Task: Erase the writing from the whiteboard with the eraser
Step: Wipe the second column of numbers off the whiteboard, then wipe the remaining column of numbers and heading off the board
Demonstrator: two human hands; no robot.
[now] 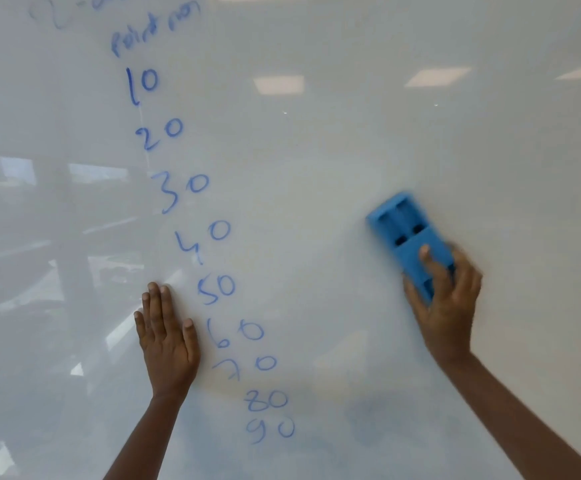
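A glossy whiteboard (pixel 316 140) fills the view. Blue handwriting (pixel 192 188) runs down its middle-left: a faint word at the top, then a column of numbers from 10 to 90. My right hand (pixel 450 303) grips the lower end of a blue block eraser (pixel 408 237) and holds it against the board, well to the right of the numbers. The eraser is slightly blurred. My left hand (pixel 166 334) lies flat on the board with straight fingers, just left of the 50 and 60.
A faint bluish smudge (pixel 368 417) marks the board at lower right, beside the 80 and 90. More faint writing (pixel 57 15) sits at the top left corner. Ceiling lights and room furniture reflect in the board.
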